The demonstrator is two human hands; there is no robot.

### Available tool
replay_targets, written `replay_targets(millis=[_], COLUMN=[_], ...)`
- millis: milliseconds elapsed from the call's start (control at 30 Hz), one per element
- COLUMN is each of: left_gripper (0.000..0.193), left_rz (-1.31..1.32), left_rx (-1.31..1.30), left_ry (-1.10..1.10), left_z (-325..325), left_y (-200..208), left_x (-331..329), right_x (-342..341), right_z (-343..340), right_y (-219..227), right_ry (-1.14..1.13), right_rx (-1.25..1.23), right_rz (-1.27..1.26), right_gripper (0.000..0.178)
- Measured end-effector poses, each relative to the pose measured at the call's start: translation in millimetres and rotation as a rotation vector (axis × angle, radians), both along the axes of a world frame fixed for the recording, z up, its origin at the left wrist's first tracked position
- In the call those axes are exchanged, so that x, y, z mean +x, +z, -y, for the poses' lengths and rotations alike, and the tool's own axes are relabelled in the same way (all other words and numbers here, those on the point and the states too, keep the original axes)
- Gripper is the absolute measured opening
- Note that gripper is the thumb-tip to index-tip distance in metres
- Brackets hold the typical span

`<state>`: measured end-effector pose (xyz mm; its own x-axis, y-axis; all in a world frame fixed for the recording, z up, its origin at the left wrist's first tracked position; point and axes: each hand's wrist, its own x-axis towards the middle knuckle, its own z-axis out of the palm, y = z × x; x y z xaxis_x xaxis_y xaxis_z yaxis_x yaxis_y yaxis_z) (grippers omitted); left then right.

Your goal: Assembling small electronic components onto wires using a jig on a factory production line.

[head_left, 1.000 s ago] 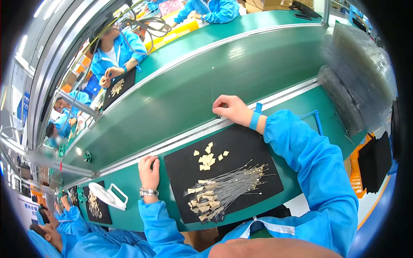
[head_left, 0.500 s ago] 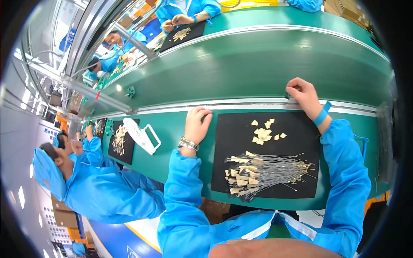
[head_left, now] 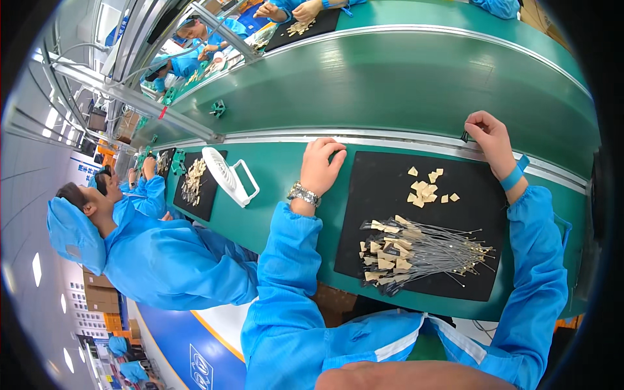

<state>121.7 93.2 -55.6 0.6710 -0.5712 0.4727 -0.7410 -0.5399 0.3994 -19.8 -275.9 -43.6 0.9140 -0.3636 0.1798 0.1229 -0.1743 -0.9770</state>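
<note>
At the right, over the metal rail, my right hand (head_left: 491, 144) is closed in a pinch on a small dark piece (head_left: 464, 136); its exact kind is too small to make out. My left hand (head_left: 321, 167) rests by the rail at the mat's far left corner, fingers curled and bent down, with nothing visible in it. Between my arms lies a black mat (head_left: 364, 188). On it is a bundle of thin grey cables (head_left: 439, 250) with cream tabs at their left ends. Beyond the bundle sits a small pile of loose cream pieces (head_left: 424, 193).
Past the rail (head_left: 403, 138) runs a wide green conveyor belt (head_left: 390, 84). A white fan-like device (head_left: 227, 175) stands left of my left arm. A co-worker in blue (head_left: 162, 247) sits at the left by another mat (head_left: 207, 207) with cream pieces. Other people work across the belt.
The whole view has shifted, so the bench and both hands appear farther right and higher. Against the bench, my hands stay in about the same places, the right still pinching the dark piece.
</note>
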Motion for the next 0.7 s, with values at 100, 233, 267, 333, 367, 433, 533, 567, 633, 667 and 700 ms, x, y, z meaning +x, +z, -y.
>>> replay_targets(millis=[100, 233, 267, 333, 367, 433, 533, 567, 633, 667, 700], left_gripper=[0.011, 0.011, 0.011, 0.012, 0.012, 0.013, 0.013, 0.012, 0.012, 0.012, 0.012], left_rz=[0.008, 0.008, 0.007, -0.009, -0.007, 0.004, -0.008, -0.016, -0.018, -0.02, -0.023], left_rx=[-0.002, -0.004, 0.0, 0.004, 0.005, 0.015, 0.014, 0.008, 0.011, 0.014, 0.012], left_ry=[0.004, -0.006, -0.01, 0.008, 0.001, 0.013, 0.006, 0.009, 0.006, 0.009, 0.012], left_z=[2.5, 2.4, 2.3, 2.8, 2.7, 1.0, 1.9, 2.4, 2.2, 1.7, 1.0], left_y=[-1.0, -1.4, -1.5, -2.2, -2.4, -2.0, -2.3, -2.3, -2.2, -2.4, -2.4], left_x=[-0.5, 1.8, 1.5, 1.0, 1.2, 1.0, 0.7, 0.5, 0.7, 0.9, 1.0], right_x=[-0.2, 0.7, 0.5, 0.0, -0.3, 0.3, 0.1, -0.3, -0.4, 0.0, 0.6], right_z=[2.4, 3.9, 3.5, 3.0, 3.0, 2.2, 3.9, 4.1, 4.3, 4.0, 3.4], right_y=[-0.8, -0.8, -0.6, 0.9, 0.7, -1.8, -0.7, -0.8, -1.6, -1.7, -1.7], right_ry=[-0.003, -0.001, -0.005, -0.015, -0.021, -0.013, -0.008, -0.013, -0.004, -0.008, -0.001], right_rx=[-0.005, -0.008, -0.004, -0.006, -0.006, 0.005, -0.005, -0.004, 0.007, 0.007, 0.006], right_rz=[0.015, 0.031, 0.03, 0.018, 0.02, 0.036, 0.038, 0.038, 0.028, 0.029, 0.035], right_gripper=[0.01, 0.01, 0.01, 0.011, 0.011, 0.011, 0.012, 0.012, 0.013, 0.013, 0.014])
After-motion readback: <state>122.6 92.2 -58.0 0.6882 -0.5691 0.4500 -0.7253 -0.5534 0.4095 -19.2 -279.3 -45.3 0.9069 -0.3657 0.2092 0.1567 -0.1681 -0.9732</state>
